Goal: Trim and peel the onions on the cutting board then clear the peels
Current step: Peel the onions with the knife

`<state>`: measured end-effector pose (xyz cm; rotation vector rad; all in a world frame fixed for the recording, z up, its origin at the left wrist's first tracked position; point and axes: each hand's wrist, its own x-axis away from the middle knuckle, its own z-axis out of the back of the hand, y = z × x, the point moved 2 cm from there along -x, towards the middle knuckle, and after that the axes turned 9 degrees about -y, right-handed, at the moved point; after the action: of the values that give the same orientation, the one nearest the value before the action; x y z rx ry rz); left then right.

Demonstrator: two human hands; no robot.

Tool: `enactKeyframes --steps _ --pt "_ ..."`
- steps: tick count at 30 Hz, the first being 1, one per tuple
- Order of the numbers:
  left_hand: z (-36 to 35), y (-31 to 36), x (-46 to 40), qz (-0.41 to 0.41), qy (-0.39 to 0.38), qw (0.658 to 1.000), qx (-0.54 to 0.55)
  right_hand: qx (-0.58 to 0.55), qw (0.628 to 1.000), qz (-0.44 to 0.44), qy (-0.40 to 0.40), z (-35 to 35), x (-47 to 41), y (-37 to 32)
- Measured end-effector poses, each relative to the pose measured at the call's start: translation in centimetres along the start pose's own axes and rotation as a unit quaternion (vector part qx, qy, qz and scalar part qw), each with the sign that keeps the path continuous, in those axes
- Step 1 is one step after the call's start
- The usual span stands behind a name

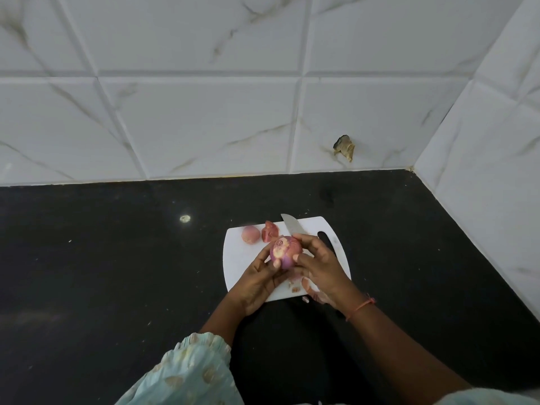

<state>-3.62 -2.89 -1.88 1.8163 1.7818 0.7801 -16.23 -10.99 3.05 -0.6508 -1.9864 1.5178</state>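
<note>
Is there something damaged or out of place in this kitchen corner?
Yes. One wall tile has a broken hole near the corner, just above the counter. Also, a few peel scraps lie off the cutting board, at its near edge.

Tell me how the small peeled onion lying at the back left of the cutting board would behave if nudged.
The small peeled onion looks round and smooth, so it would probably roll rather than slide. It lies close to the cutting board edge, so a push leftward could send it onto the counter. Its bare skin may be slick.
</note>
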Motion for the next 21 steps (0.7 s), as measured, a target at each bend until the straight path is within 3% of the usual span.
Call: enactKeyframes --steps 4,9,21 --pt "0.6 -0.1 -0.3 -0.010 0.037 0.999 0.010 0.254 0.963 0.085 0.009 1.0 -0.2 -0.1" --pt "0.7 -0.1 -0.3 -0.033 0.080 0.996 0.012 0.283 0.951 0.122 0.002 0.7 0.2 0.5" --pt "0.6 -0.1 -0.4 -0.027 0.096 0.995 0.027 0.377 0.911 0.159 0.059 0.5 0.1 1.0"
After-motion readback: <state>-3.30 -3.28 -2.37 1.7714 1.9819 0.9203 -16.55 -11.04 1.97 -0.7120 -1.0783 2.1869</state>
